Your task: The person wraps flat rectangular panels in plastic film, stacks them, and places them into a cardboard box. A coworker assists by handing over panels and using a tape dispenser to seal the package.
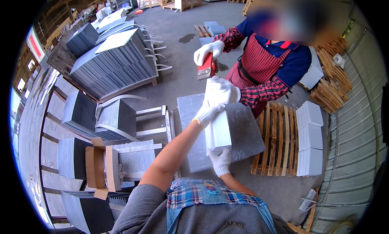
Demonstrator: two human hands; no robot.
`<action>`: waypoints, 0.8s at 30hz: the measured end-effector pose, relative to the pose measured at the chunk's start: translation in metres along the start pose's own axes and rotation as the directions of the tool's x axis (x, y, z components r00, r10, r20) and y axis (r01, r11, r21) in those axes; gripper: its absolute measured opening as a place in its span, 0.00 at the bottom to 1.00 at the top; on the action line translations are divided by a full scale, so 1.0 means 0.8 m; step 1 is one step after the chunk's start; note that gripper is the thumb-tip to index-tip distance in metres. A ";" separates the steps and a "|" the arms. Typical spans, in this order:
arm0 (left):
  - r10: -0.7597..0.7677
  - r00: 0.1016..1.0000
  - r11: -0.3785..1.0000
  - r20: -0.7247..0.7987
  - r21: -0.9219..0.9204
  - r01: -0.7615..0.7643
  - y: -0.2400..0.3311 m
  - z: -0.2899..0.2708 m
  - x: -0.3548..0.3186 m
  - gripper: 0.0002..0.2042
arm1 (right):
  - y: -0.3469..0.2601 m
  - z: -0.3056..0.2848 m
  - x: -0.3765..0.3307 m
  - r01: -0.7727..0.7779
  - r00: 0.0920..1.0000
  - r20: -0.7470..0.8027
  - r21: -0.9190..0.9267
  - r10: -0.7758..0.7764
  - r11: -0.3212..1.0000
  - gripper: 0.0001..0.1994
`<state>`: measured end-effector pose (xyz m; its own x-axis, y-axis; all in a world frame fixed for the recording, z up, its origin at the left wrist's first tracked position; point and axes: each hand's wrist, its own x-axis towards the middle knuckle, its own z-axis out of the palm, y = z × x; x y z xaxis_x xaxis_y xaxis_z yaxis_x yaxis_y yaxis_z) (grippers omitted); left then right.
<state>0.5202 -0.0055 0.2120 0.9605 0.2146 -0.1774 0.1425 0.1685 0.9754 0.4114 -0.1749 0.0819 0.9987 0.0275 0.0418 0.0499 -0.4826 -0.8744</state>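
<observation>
A long white box (219, 130) lies on a dark grey flat-topped work surface (248, 130) in front of me. My left hand (208, 113), in a white knit glove, grips the box toward its far end. At the near end my right hand (221, 163), gloved the same way, holds the box with the thumb and fingers against its edge. Across from me a co-worker's gloved hand (223, 92) rests on the far end, right beside my left hand, and partly hides it. The co-worker's other gloved hand (208, 52) holds a red tape dispenser (207, 68) above the floor.
Stacked grey slabs (113, 61) stand on a pallet at far left. Nearer left are more slab stacks (117, 116) and an open cardboard box (101, 167). On the right, a wooden slatted pallet (277, 138) sits beside stacked white boxes (310, 141), near a corrugated wall (356, 132).
</observation>
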 end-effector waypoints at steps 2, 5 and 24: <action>-0.008 1.000 1.000 -0.014 -0.012 0.008 -0.002 0.001 0.000 0.38 | 0.000 0.000 0.000 -0.001 1.000 0.010 -0.008 0.001 1.000 0.45; 0.047 0.998 0.999 -0.045 -0.016 -0.047 -0.013 0.001 0.007 0.35 | 0.005 0.001 0.001 0.015 1.000 0.022 -0.029 -0.015 0.999 0.47; 0.120 0.992 0.992 -0.026 -0.027 -0.120 -0.043 -0.010 0.032 0.29 | 0.001 0.006 0.002 -0.004 1.000 0.024 -0.045 0.005 0.999 0.48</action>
<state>0.5382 0.0020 0.1725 0.9640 0.2585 -0.0628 0.0194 0.1672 0.9857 0.4131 -0.1707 0.0791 0.9986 0.0461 0.0263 0.0465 -0.5217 -0.8518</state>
